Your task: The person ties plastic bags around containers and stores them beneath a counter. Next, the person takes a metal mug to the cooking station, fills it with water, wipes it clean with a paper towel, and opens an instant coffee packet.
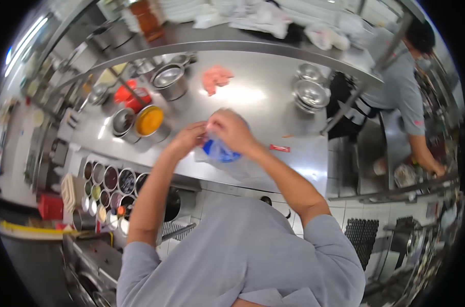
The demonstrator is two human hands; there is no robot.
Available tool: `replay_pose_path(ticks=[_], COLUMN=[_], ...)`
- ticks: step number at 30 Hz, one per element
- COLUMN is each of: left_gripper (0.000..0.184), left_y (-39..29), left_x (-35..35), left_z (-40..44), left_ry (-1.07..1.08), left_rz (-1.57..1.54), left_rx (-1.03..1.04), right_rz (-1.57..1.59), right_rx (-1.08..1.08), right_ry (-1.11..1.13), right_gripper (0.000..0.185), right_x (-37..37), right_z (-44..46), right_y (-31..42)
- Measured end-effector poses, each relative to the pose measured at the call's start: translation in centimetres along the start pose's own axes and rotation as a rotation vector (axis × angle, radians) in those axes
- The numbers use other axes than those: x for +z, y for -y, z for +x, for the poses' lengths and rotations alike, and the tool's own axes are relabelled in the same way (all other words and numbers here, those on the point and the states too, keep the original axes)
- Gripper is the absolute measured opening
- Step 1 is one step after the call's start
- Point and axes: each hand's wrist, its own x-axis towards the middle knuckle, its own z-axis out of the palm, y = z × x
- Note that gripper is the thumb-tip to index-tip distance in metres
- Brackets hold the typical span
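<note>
Over the steel table [263, 110], both hands meet at the gathered top of a clear plastic bag [237, 166] with something bright blue [219, 151] in or behind it. My left hand [190, 138] pinches the bag's upper left side, fingers bent. My right hand [230, 132] is closed on the top of the bag and is slightly blurred. What the blue thing is I cannot make out. Right of the bag lies a small red packet [279, 148], and beyond the hands sits a crumpled salmon-pink cloth or glove [216, 79].
Left on the table stand a pot of orange-yellow sauce [149, 121], other metal pots [169, 82] and a red container [132, 95]. Stacked metal bowls [311, 95] are at the right. A shelf rail [232, 47] crosses above. Another person [396, 87] works at the far right.
</note>
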Motion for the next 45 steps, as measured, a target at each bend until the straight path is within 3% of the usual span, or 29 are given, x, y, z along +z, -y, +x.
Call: replay_pose_path(ticks=[1,4,5,8,10,15,18,21,23,24,26,27,30,31,33,36,37,40,41,43,45], left_gripper=[0.027,0.027,0.028,0.027,0.027,0.032,0.032,0.032,0.032,0.032,0.029,0.028,0.026,0.024,0.022,0.021,0.023,0.028,0.031,0.043,0.051], left_y=[1.4,0.7,0.1,0.6,0.6,-1.9,-2.2,-0.1,-0.3,-0.2,0.5,0.9,3.4,2.1,-0.3,-0.9,-1.0,2.1,2.4,0.1,1.1], left_x=[-0.5,0.7,2.0,1.4,1.0,-1.4,-2.9,-2.8,-1.3,-0.8,-1.0,-1.2,-2.1,-2.2,-2.2,-1.6,-1.8,-2.1,-2.3,-1.4,-1.5], left_z=[0.4,-0.3,-0.8,-0.2,0.0,0.1,0.4,1.3,0.0,-0.4,0.2,0.7,3.3,2.8,1.6,0.6,0.2,0.6,-0.5,-5.9,-9.4], left_ry=[0.061,0.085,-0.031,-0.111,-0.104,0.162,0.312,0.069,-0.074,-0.141,-0.108,-0.094,-0.026,0.024,0.127,0.106,0.121,-0.092,-0.117,-0.185,-0.356], left_rz=[-0.157,0.028,0.164,0.094,0.128,0.442,0.566,0.948,0.875,0.83,0.796,0.776,0.458,0.36,0.162,0.131,0.164,0.368,0.289,0.126,0.063], left_rx=[0.029,0.163,0.147,0.153,0.102,-0.048,0.03,0.365,0.455,0.495,0.481,0.475,0.375,0.212,-0.116,-0.138,-0.12,0.25,0.202,0.101,0.219], right_rz=[-0.055,0.356,0.318,0.309,0.166,-0.107,-0.207,-0.261,-0.238,-0.133,0.077,0.103,-0.082,-0.208,-0.268,-0.288,-0.282,-0.231,-0.294,-0.309,-0.227], right_rx=[-0.06,0.37,0.36,0.264,0.04,-0.203,-0.25,-0.188,-0.07,0.106,0.472,0.506,0.03,-0.173,-0.211,-0.245,-0.259,-0.199,-0.195,-0.265,-0.028], right_ry=[-0.001,0.221,0.216,0.221,0.242,0.261,0.262,0.25,0.25,0.242,0.223,0.129,0.017,0.002,-0.031,-0.023,-0.01,0.002,0.043,0.076,0.104], right_gripper=[0.014,0.016,0.018,0.027,0.033,0.034,0.028,0.022,0.02,0.02,0.02,0.023,0.022,0.026,0.024,0.02,0.018,0.014,0.011,0.024,0.041], right_x=[-0.2,0.5,1.2,1.2,1.3,1.1,1.3,2.0,2.2,2.1,2.2,2.3,2.1,2.1,2.5,2.4,2.1,-0.2,-1.1,-1.9,-2.2], right_z=[1.5,3.2,2.9,0.8,0.2,0.7,0.8,0.4,-0.1,0.0,-0.3,-0.6,-1.0,-1.1,-1.3,-1.2,-1.1,-0.7,-0.4,-0.4,-0.7], right_y=[-0.7,-0.6,-2.3,-1.7,-1.1,-1.3,-1.1,-2.1,-3.0,-2.7,-1.8,-1.8,0.1,0.2,0.0,-0.1,-0.3,-2.4,-2.9,-5.9,-8.0])
